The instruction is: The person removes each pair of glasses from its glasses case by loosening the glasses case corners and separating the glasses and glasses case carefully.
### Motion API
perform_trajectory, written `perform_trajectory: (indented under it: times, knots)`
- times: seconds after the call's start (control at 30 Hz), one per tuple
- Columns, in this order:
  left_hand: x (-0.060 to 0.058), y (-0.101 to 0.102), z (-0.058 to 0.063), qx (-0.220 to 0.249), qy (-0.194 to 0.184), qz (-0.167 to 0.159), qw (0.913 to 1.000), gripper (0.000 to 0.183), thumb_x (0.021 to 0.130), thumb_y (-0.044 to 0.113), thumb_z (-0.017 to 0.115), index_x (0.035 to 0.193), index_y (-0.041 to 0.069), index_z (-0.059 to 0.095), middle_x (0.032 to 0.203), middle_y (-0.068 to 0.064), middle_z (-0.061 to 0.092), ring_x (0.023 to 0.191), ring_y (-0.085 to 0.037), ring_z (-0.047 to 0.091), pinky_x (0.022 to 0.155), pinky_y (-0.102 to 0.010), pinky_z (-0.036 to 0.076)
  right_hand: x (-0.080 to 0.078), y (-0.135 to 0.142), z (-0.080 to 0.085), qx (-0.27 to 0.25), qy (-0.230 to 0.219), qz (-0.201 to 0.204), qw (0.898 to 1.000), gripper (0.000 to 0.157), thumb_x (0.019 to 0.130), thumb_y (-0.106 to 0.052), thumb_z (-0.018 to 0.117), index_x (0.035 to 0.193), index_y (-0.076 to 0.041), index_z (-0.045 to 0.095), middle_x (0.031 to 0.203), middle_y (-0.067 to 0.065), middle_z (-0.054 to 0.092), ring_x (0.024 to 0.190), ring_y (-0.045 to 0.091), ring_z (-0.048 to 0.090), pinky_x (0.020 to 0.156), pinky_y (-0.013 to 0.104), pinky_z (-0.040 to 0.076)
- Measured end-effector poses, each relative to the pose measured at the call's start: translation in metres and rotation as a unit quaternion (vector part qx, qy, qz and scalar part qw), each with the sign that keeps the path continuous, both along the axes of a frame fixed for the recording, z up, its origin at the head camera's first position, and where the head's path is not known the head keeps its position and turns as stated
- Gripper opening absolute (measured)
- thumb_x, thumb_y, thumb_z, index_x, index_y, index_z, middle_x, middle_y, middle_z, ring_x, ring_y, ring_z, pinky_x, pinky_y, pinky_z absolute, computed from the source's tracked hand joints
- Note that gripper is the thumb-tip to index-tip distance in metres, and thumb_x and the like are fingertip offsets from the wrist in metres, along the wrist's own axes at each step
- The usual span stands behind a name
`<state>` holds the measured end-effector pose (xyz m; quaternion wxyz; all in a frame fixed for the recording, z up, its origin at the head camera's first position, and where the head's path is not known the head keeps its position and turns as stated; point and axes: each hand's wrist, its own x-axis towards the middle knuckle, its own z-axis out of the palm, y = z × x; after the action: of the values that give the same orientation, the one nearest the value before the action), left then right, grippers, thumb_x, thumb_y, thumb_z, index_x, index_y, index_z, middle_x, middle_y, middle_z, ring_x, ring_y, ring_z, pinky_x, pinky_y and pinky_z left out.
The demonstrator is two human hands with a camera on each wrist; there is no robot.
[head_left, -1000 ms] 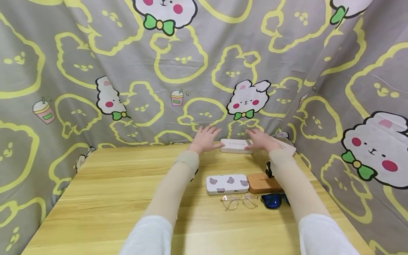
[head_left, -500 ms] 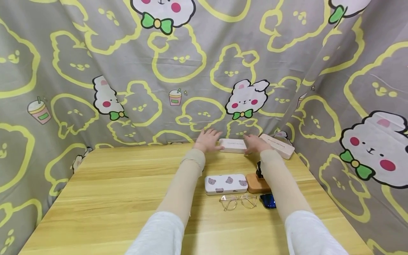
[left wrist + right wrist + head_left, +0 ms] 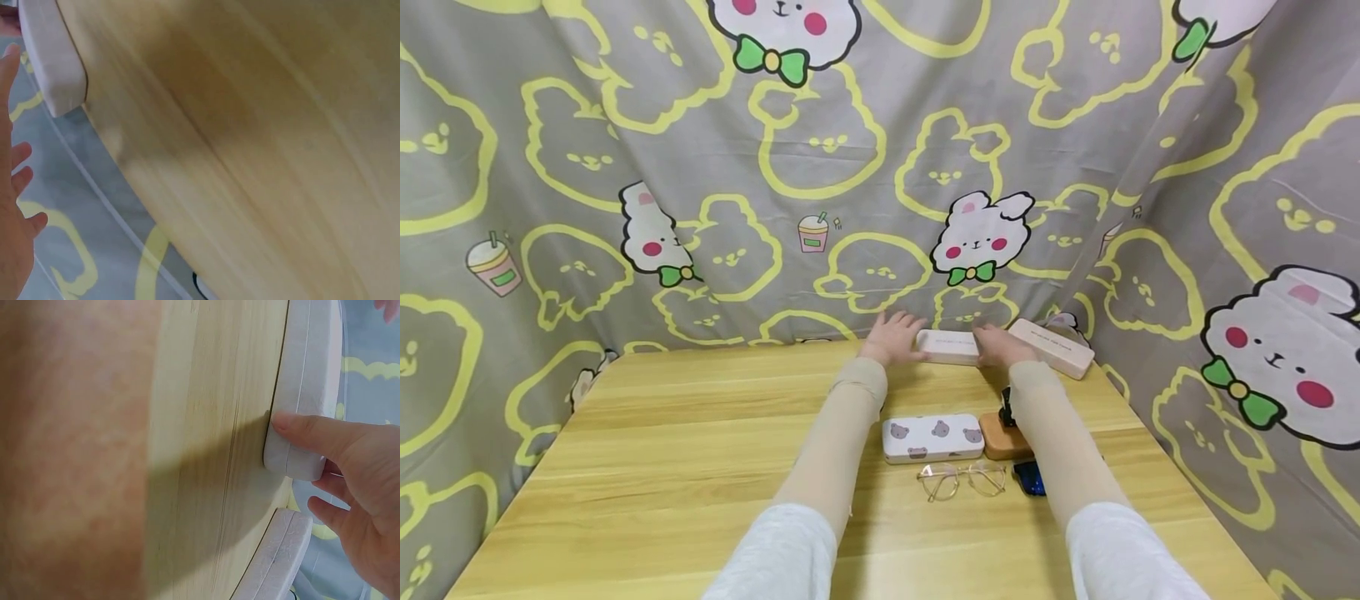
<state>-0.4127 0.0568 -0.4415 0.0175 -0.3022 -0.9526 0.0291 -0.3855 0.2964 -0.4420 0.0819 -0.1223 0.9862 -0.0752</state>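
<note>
A long white glasses case (image 3: 947, 348) lies at the back edge of the table. My right hand (image 3: 998, 344) grips its right end; in the right wrist view the thumb (image 3: 306, 430) presses the front side and the other fingers reach behind. At the left end is my left hand (image 3: 891, 338), its fingers spread and loosely bent. In the left wrist view this hand (image 3: 15, 206) appears beside the end of the case (image 3: 56, 59), the fingers apart from one another. A second pale pink case (image 3: 1051, 348) lies slanted just right of my right hand.
Nearer me are a white case with bear prints (image 3: 932, 438) and a brown case (image 3: 1002, 438), partly behind my right forearm. Gold-rimmed eyeglasses (image 3: 946, 483) and blue-lensed sunglasses (image 3: 1030, 478) lie in front of them. A patterned curtain (image 3: 722, 250) hangs behind the wooden table (image 3: 700, 467).
Both hands have moved in on the white case: the left hand rightward to its left end, the right hand leftward, taking hold of its right end. The slanted pink case now shows more fully.
</note>
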Motion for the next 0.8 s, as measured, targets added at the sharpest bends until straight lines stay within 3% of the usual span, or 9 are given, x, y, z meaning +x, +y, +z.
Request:
perform_trajectory:
  times: [0.37,0.63,0.8]
  knots:
    - [0.008,-0.003,-0.008,0.013,-0.016,0.002,0.9998,0.086,0.088,0.067,0.053,0.155,0.022,0.026,0.158,-0.002,0.034,0.149,-0.025,0.025,0.121,-0.058,0.018,-0.002,0.005,-0.003,0.005,0.013,0.014,1.000,0.065,0.081,-0.013,0.076,0.135,0.007,0.046,0.136,0.032,0.048,0.124,0.045,0.050,0.108,0.054,0.042]
    - [0.003,-0.004,-0.012,0.002,-0.017,0.017,0.9997,0.087,0.087,0.069,0.052,0.155,0.022,0.025,0.157,-0.002,0.036,0.149,-0.024,0.026,0.121,-0.055,0.020,-0.003,0.004,-0.001,-0.005,0.019,0.044,0.999,0.072,0.079,-0.011,0.075,0.139,0.009,0.042,0.140,0.036,0.043,0.129,0.050,0.043,0.111,0.057,0.036]
    - [0.002,-0.002,-0.013,-0.002,-0.023,0.021,0.9995,0.088,0.087,0.070,0.051,0.156,0.022,0.023,0.158,-0.001,0.035,0.149,-0.023,0.023,0.122,-0.055,0.018,-0.003,0.001,0.001,-0.006,0.007,0.040,0.999,0.076,0.079,-0.014,0.078,0.141,0.007,0.041,0.142,0.034,0.044,0.132,0.047,0.043,0.113,0.055,0.035]
